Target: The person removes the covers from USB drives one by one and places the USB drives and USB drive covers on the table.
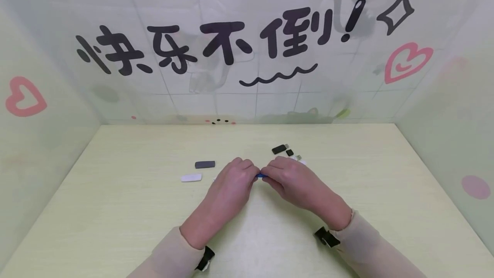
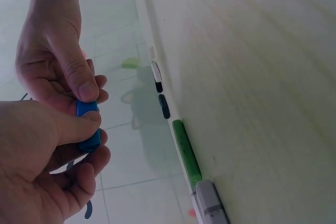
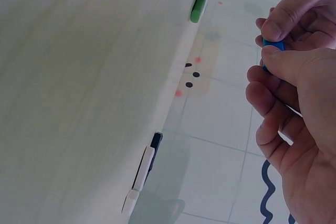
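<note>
A small blue USB stick [image 1: 261,175] is held between both hands in front of the body. My left hand [image 1: 233,179] pinches one end between thumb and fingers, and my right hand [image 1: 295,179] pinches the other. The thumbs lie close together along the blue casing [image 2: 88,107] in the left wrist view. Fingers cover much of it, so I cannot tell whether it is one piece or a stick and its cap. Both wrist views show it raised off the table.
Left of the hands lie a dark grey stick [image 1: 205,164] and a white one [image 1: 191,178]. A green stick [image 2: 186,153] shows in both wrist views. Beyond the right hand are a black USB stick [image 1: 278,149], its small black cap [image 1: 290,152] and a partly hidden white stick [image 3: 142,169].
</note>
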Demonstrator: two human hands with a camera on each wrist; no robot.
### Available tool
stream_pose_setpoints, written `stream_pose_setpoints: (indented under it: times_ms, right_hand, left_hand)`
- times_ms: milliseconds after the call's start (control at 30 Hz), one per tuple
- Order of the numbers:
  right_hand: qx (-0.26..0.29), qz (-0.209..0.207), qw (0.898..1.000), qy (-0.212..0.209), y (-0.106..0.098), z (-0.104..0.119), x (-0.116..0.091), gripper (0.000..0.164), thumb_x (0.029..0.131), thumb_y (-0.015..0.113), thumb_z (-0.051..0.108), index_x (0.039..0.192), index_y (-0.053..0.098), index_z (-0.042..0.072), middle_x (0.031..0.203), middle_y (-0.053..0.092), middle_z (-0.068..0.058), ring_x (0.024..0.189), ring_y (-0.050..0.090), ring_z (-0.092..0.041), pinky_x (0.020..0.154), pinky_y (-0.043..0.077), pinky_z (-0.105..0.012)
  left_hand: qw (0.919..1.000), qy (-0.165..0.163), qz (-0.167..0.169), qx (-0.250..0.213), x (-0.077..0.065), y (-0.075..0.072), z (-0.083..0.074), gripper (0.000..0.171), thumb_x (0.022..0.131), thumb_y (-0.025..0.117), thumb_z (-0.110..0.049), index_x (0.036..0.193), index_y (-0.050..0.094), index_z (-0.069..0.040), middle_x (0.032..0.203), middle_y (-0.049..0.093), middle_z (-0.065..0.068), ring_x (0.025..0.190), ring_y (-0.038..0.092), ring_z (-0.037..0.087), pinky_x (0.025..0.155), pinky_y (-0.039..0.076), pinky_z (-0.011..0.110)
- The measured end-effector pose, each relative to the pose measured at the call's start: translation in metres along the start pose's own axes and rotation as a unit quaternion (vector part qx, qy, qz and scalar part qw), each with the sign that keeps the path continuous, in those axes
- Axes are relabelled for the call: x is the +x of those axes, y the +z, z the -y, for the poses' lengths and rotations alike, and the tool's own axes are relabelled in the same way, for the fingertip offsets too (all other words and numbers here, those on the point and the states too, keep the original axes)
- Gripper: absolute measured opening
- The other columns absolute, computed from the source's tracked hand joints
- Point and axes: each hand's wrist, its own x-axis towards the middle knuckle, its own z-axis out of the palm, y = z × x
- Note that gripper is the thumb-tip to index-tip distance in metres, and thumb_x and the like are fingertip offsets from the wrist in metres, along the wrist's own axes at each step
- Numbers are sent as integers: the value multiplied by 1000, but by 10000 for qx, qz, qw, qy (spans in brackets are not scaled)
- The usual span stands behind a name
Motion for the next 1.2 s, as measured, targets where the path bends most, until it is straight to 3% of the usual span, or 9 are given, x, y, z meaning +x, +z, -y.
stream_pose_setpoints:
  times_ms: [1200]
  right_hand:
    - [285, -98, 9995, -80, 0, -4, -2, 12, 86, 76, 9, 97, 72, 7, 80, 61, 5, 73, 57, -11, 70, 48, -23]
  left_hand:
    - [9997, 226, -111, 15, 0, -2, -1, 5, 86, 74, -4, 86, 72, -7, 77, 61, -2, 69, 50, 15, 65, 45, 25]
